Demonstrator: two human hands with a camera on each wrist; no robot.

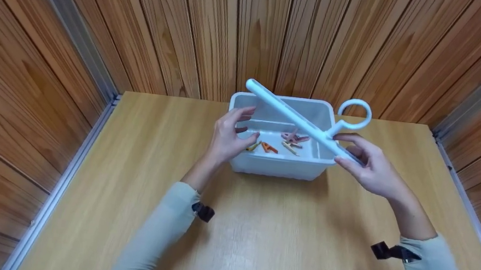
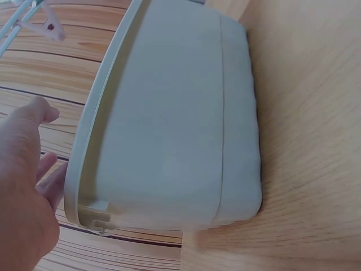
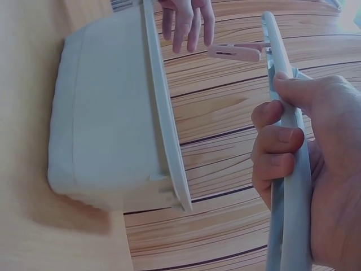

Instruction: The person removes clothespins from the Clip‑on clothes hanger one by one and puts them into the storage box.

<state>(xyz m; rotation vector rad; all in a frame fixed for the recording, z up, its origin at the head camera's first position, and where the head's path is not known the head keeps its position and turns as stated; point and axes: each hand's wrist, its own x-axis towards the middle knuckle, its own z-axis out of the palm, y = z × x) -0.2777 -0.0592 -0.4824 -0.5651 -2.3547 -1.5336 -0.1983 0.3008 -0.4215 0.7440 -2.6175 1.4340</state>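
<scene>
My right hand (image 1: 374, 171) grips the right end of a light blue hanger (image 1: 288, 109) with a round ring hook, tilted above a white bin. In the right wrist view the fingers curl around its bar, and a pink clothespin (image 3: 234, 53) hangs from the bar's far part. My left hand (image 1: 230, 134) is over the bin's left end, fingers spread and bent with nothing between them. Inside the bin (image 1: 280, 167) lie an orange clothespin (image 1: 269, 148), a yellow clothespin (image 1: 254, 146), a cream clothespin (image 1: 290, 148) and pinkish ones, partly overlapped by the hanger.
The bin stands at the back of a wooden table (image 1: 264, 240), close to the wood-panelled back wall (image 1: 259, 30). Panelled side walls and metal rails (image 1: 59, 204) border the table. A black camera is strapped on each wrist.
</scene>
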